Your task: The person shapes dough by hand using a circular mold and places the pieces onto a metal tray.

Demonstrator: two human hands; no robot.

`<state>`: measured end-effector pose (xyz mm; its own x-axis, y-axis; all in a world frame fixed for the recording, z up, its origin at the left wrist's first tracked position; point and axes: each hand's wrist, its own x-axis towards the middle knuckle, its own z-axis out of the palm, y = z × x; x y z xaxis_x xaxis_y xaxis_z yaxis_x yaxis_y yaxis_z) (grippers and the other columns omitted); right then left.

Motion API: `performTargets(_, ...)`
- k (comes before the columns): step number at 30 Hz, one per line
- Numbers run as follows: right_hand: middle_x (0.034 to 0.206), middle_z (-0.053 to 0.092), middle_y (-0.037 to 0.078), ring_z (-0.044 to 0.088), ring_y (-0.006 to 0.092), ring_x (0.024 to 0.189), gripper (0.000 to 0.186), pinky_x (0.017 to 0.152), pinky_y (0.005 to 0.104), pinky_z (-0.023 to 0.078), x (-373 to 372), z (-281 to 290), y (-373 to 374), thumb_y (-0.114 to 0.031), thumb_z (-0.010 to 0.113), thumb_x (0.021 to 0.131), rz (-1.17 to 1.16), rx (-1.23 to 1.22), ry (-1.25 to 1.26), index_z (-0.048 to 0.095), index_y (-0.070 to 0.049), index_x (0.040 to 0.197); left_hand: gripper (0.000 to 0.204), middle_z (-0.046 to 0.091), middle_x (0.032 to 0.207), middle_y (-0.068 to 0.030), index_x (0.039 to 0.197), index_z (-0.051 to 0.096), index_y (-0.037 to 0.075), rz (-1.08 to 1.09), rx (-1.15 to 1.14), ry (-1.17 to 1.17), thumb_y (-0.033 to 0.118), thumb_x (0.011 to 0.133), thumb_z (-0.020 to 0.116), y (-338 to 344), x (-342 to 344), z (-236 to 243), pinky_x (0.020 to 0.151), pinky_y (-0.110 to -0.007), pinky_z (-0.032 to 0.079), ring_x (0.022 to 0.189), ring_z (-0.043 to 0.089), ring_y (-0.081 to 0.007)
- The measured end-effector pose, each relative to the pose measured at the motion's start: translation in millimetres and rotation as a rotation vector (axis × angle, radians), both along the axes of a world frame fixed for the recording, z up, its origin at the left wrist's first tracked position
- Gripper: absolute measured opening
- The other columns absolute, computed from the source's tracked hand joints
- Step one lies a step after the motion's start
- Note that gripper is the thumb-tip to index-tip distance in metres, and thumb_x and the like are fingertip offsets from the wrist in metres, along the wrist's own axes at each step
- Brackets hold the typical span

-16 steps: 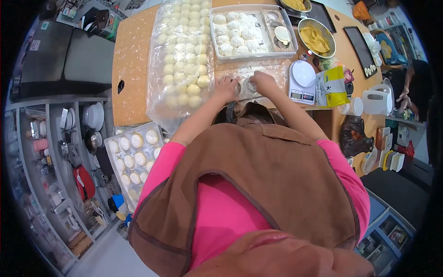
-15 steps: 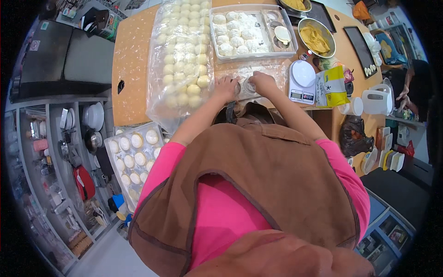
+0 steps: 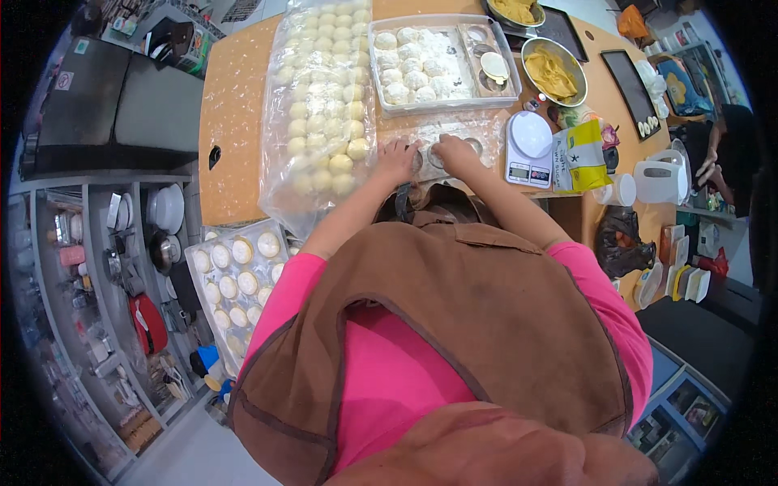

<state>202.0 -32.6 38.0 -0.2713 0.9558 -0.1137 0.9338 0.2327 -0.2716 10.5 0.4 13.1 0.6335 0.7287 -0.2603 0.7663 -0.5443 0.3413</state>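
Note:
A floured mould board (image 3: 435,157) with round hollows lies at the table's near edge, in front of my apron. My left hand (image 3: 396,159) grips the board's left end, its fingers bent over the edge beside a hollow. On the board's right half rests my right hand (image 3: 454,156), fingers curled in and pressed down by the middle hollow. Whatever may lie under those fingertips is hidden. A round hollow (image 3: 473,146) shows just right of that hand. Beyond the board stands a clear plastic tub (image 3: 454,105) with floured dough rounds (image 3: 415,78) and a second mould (image 3: 492,84).
Rows of dough balls (image 3: 332,125) lie under plastic sheeting at left. A tray of pressed rounds (image 3: 243,249) sits by my left elbow. To the right are a kitchen scale (image 3: 531,146), a yellow bag (image 3: 585,158) and a bowl of yellow filling (image 3: 553,73). Another person's hand (image 3: 711,168) shows far right.
My right hand has shifted slightly left and nearer along the mould, so the hollow to its right now shows. My left hand stays at the board's left end.

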Motion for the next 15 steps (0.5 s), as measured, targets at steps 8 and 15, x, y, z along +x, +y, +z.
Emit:
performTargets(8,0.093,0.062,0.015,0.061,0.0334,0.09,0.022,0.078,0.0419,0.049,51.5,29.3,6.5,-0.009,0.062,0.074,-0.256,0.125,0.47,0.07,-0.008,0.095,0.064,0.042,0.132,-0.0103,0.134,0.041,0.02,0.007,0.003,0.023,0.033,0.077,0.068,2.5,8.1,4.4,0.107,-0.062,0.02,0.13,0.035,-0.0324)
performTargets(15,0.092,0.065,0.015,0.064,0.0308,0.085,0.031,0.077,0.0379,0.051,130.9,79.1,9.1,-0.009,0.073,0.07,-0.29,0.325,0.433,0.07,-0.008,0.1,0.068,0.045,0.129,-0.0125,0.131,0.043,0.017,0.099,-0.002,0.021,0.035,0.071,0.072,0.6,9.1,2.3,0.107,-0.055,0.024,0.127,0.037,-0.0337)
